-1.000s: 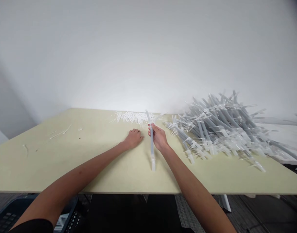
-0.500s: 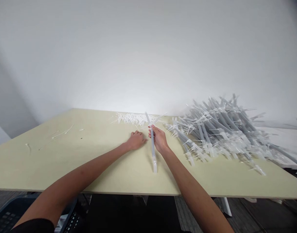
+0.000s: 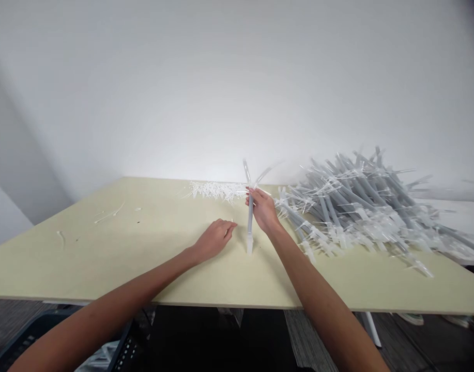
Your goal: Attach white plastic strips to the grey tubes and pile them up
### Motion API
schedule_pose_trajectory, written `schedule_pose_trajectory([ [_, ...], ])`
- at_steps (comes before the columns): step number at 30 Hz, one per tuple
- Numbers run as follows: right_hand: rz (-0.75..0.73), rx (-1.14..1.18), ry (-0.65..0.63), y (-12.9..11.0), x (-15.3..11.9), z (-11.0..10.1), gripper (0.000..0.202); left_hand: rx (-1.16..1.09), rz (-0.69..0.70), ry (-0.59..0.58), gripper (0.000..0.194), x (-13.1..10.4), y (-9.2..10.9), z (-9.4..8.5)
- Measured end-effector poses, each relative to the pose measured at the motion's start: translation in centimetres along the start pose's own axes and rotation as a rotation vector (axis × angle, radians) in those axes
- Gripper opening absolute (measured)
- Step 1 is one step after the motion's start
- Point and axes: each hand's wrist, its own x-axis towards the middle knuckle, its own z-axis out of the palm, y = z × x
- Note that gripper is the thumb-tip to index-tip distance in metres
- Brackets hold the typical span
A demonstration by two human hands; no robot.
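Observation:
My right hand point(image 3: 264, 209) is closed around the upper part of a grey tube point(image 3: 250, 219), which hangs almost upright over the table. Clear plastic covers its lower end, and two clear strips fork out above my fingers. A white cable tie point(image 3: 263, 190) sticks out sideways near the grip. Left of the tube, my left hand point(image 3: 215, 240) is closed in a pinch low over the table. Whatever lies between its fingertips is too small to make out. Behind both hands lies a heap of white cable ties point(image 3: 217, 191).
A large pile of similar grey tubes point(image 3: 349, 201) with clear ends and ties covers the right side of the table point(image 3: 174, 212). Several loose ties point(image 3: 110, 213) lie at left. Below the front edge stands a dark basket point(image 3: 122, 349) holding clear pieces. A wall rises behind.
My right hand has lifted the tube slightly up and away. My left hand has drawn back toward me, its fingers now pinched together. The view has shifted slightly.

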Motion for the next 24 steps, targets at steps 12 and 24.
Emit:
schedule_pose_trajectory([
  [12, -0.26, -0.208, 0.038, -1.3, 2.4, 1.1, 0.027, 0.159, -0.136, 0.039, 0.033, 3.5, -5.5, -0.5],
  [24, -0.288, -0.367, 0.053, 1.6, 3.1, 1.0, 0.036, 0.591, 0.034, -0.247, 0.033, 7.5, -9.8, 1.4],
])
